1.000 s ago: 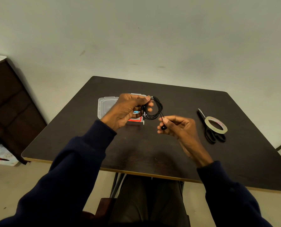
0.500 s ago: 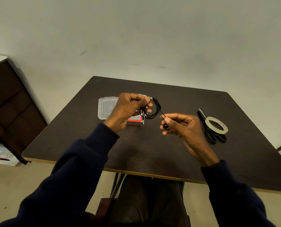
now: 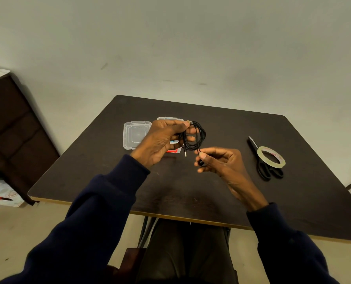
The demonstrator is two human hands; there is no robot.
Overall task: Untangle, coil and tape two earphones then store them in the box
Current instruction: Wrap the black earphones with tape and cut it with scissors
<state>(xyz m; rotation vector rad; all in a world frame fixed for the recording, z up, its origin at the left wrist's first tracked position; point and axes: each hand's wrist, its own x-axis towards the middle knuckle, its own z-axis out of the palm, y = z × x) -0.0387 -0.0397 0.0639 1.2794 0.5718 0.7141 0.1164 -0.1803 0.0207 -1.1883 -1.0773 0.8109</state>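
Above the dark matte surface [image 3: 191, 191], left hand [image 3: 160, 140] grips a black earphone [image 3: 199, 136] wound into a thin round coil, fingers [image 3: 191, 131] curled round the loops. Metal jack [image 3: 185, 154] dangles below. Right hand [image 3: 221, 162] pinches the cable's loose end at the earbud [image 3: 200, 162]. Clear plastic box [image 3: 136, 134] lies behind the left hand. Translucent tape ring [image 3: 270, 156] rests on black scissors [image 3: 268, 171], right side.

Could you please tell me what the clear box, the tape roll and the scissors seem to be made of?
The clear box looks like glossy moulded plastic: the dark table shows through it. The tape roll seems pale, translucent plastic film. The scissors have black handles, probably plastic; the blades are likely metal, glinting at the tip.
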